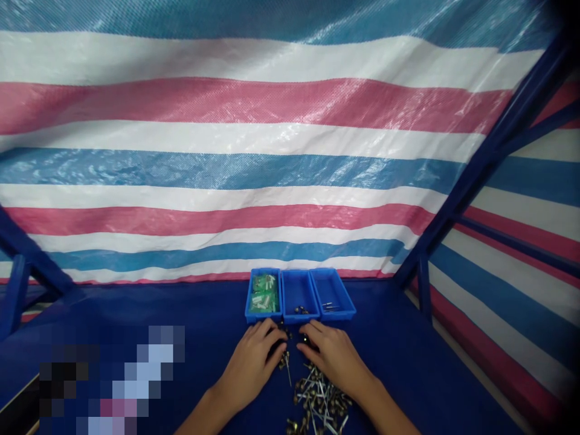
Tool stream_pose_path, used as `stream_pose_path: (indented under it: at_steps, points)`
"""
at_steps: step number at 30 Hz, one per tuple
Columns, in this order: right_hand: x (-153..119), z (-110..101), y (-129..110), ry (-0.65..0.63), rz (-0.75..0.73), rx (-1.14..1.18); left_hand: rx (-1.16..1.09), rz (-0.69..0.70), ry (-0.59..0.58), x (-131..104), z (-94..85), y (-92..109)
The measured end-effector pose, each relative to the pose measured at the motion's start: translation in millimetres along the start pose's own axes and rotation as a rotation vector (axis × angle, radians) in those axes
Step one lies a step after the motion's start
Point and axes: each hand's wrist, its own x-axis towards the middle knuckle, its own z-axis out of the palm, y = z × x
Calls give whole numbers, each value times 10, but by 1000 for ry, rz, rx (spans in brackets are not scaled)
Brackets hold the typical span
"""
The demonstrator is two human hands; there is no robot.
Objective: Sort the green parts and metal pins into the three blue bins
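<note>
My left hand [256, 357] rests on the blue table just in front of the bins, its fingers curled and its thumb close to the index finger. Small dark brass-coloured parts [284, 330] lie at its fingertips; what the fingers hold is too small to make out. My right hand [335, 353] faces it across a narrow gap. A small dark, brass-coloured part [306, 339] shows between its thumb and forefinger. Under and beside my right wrist spreads a pile of brass-headed pieces with thin silver shanks [321, 396]. One similar shanked piece [287, 365] lies near my left thumb.
Three blue bins stand side by side: the left bin [248, 311] with green-and-white packets [263, 293], the middle bin [296, 287] with a few brass-coloured parts, the right bin [333, 283] with thin metal pins [329, 306]. Striped sheeting [235, 217] and blue frame bars [471, 187] enclose the table.
</note>
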Motion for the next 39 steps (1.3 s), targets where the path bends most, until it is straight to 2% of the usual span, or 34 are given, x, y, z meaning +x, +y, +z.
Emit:
stream_pose_path:
  at_steps: [14,20,31,39]
  points:
    - [0,-28,-68,21,-8,-98,6,-8,-25,0,12,-7]
    - [5,-25,-97,-10,-26,-186,0,-20,-39,-6,6,5]
    - [-3,3,-39,-19,-65,-88,-4,-7,-15,4,13,-2]
    - [-11,-74,-155,-18,-64,77,7,4,-1,1,13,2]
